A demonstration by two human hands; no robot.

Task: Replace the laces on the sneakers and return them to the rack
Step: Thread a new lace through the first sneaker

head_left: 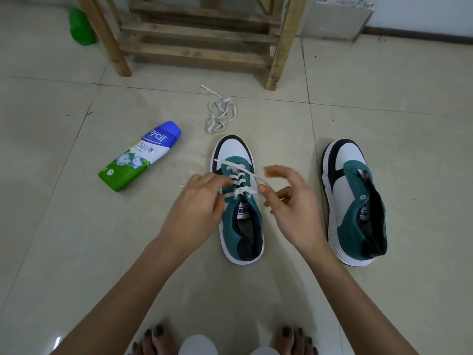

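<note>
A home, by the look of it: a pale tiled floor [384, 290] with grout lines, a rough wooden rack [194, 39] at the far side against a white wall [422, 11], a powder bottle [139, 156] lying left, and bare feet [153, 340] at the near edge

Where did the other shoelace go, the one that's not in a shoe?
The loose shoelace lies in a small tangle on the floor tiles, just beyond the toe of the middle sneaker and in front of the wooden rack.
</note>
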